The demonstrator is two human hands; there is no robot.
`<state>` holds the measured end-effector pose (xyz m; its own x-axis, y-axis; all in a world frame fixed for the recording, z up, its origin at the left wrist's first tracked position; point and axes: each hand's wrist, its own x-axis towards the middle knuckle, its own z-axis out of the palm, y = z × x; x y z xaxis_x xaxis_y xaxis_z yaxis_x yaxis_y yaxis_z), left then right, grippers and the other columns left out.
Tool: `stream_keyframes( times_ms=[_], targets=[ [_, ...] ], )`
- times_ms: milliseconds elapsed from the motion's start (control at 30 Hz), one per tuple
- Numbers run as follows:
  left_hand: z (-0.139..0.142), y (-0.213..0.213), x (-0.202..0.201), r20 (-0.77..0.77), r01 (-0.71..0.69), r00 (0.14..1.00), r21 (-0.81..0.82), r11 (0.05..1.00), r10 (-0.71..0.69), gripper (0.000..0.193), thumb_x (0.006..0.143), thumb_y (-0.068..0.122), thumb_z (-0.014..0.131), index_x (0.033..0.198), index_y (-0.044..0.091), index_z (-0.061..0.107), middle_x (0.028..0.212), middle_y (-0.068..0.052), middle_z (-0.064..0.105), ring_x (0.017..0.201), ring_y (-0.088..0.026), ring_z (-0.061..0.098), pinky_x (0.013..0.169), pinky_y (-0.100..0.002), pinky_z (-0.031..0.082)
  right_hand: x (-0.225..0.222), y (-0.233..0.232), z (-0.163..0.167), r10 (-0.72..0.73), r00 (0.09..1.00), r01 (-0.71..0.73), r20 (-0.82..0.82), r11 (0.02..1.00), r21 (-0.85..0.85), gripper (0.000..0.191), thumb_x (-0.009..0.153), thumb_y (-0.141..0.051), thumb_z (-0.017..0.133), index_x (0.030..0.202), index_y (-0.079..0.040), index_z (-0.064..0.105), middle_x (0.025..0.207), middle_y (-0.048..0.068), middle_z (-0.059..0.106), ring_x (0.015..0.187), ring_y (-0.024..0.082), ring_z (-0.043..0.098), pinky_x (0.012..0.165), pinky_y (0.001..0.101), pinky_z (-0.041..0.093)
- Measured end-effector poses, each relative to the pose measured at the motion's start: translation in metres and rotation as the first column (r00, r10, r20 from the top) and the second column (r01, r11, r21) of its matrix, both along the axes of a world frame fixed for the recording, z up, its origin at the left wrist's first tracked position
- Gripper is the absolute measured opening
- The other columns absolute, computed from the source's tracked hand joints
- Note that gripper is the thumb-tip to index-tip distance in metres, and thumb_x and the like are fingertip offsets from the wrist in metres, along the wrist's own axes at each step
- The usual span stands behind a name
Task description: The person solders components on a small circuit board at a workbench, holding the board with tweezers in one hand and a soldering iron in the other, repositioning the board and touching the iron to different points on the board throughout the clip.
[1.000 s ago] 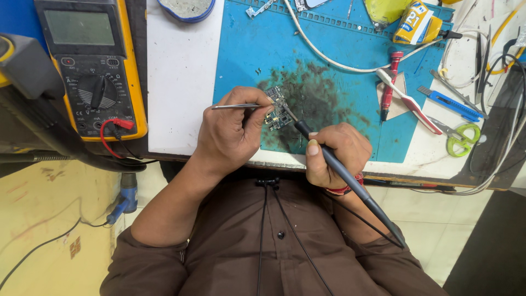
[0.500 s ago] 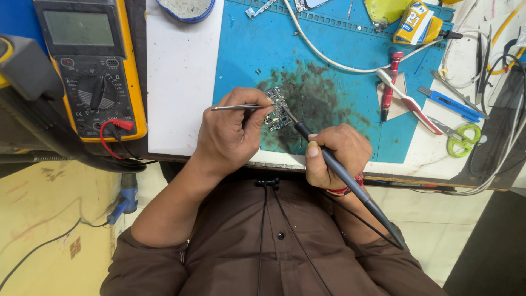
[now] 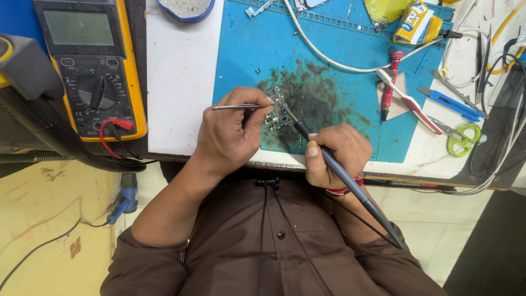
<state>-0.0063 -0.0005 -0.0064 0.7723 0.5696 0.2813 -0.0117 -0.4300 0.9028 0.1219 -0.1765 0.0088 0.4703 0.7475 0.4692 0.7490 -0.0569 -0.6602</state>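
Observation:
A small dark circuit board lies on the stained blue work mat near the bench's front edge. My left hand grips metal tweezers whose tips reach the board. My right hand holds a dark soldering iron like a pen, with its tip touching the board's right side. The iron's cord runs down past my brown shirt.
A yellow multimeter with a red lead sits at the left. On the right lie a red screwdriver, a blue utility knife, green-handled scissors, a white cable and a yellow glue tube. A round tin sits at the top.

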Motion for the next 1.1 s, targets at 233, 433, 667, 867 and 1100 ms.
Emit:
stream_keyframes(
  times_ms=[233,433,667,867,1100],
  targets=[
    [0.0007,0.0002,-0.0003,-0.015,-0.001,1.0,-0.028,1.0,0.001,0.01,0.102,0.003,0.071,0.106,0.002,0.062,0.103,-0.007,0.07,0.077,-0.017,0.072,0.068,-0.029,0.057,-0.0003,0.001,-0.0006,-0.006,1.0,0.006,0.01,1.0,0.001,0.011,0.096,-0.013,0.066,0.094,-0.004,0.06,0.079,0.011,0.067,0.064,0.024,0.062,0.059,0.0352,0.048],
    [0.0009,0.0007,0.0001,-0.01,-0.002,1.0,-0.009,1.0,0.002,0.009,0.102,0.002,0.071,0.105,0.002,0.063,0.103,-0.007,0.071,0.079,-0.018,0.073,0.069,-0.029,0.058,0.0007,0.0016,-0.0024,-0.004,1.0,0.003,0.017,1.0,0.016,0.012,0.096,-0.013,0.066,0.093,-0.004,0.06,0.079,0.011,0.067,0.065,0.025,0.062,0.06,0.0355,0.048],
    [-0.0007,0.0008,0.0002,0.015,0.005,1.0,0.026,1.0,-0.005,0.009,0.104,0.003,0.07,0.107,0.002,0.062,0.104,-0.006,0.071,0.081,-0.018,0.073,0.069,-0.029,0.057,0.0,0.0025,-0.0029,-0.006,1.0,0.005,0.02,1.0,0.025,0.011,0.095,-0.013,0.066,0.093,-0.004,0.061,0.078,0.011,0.067,0.064,0.024,0.062,0.061,0.036,0.048],
    [-0.0018,-0.0002,-0.0004,0.011,-0.036,0.999,0.016,0.999,0.036,0.012,0.104,0.005,0.071,0.109,0.002,0.061,0.1,-0.008,0.07,0.071,-0.015,0.068,0.063,-0.029,0.054,0.0006,0.0018,-0.0025,-0.001,1.0,0.0,0.018,1.0,0.019,0.011,0.096,-0.013,0.066,0.095,-0.004,0.06,0.079,0.011,0.067,0.064,0.024,0.062,0.059,0.0351,0.047],
    [-0.0032,-0.0004,-0.0001,0.01,-0.038,0.999,0.042,0.998,0.038,0.012,0.105,0.005,0.07,0.109,0.002,0.06,0.101,-0.007,0.069,0.072,-0.016,0.068,0.063,-0.03,0.054,0.0007,0.0026,-0.0029,-0.005,1.0,0.005,0.019,1.0,0.029,0.011,0.095,-0.013,0.066,0.093,-0.004,0.061,0.078,0.011,0.067,0.063,0.024,0.061,0.061,0.0361,0.048]
  ],
)
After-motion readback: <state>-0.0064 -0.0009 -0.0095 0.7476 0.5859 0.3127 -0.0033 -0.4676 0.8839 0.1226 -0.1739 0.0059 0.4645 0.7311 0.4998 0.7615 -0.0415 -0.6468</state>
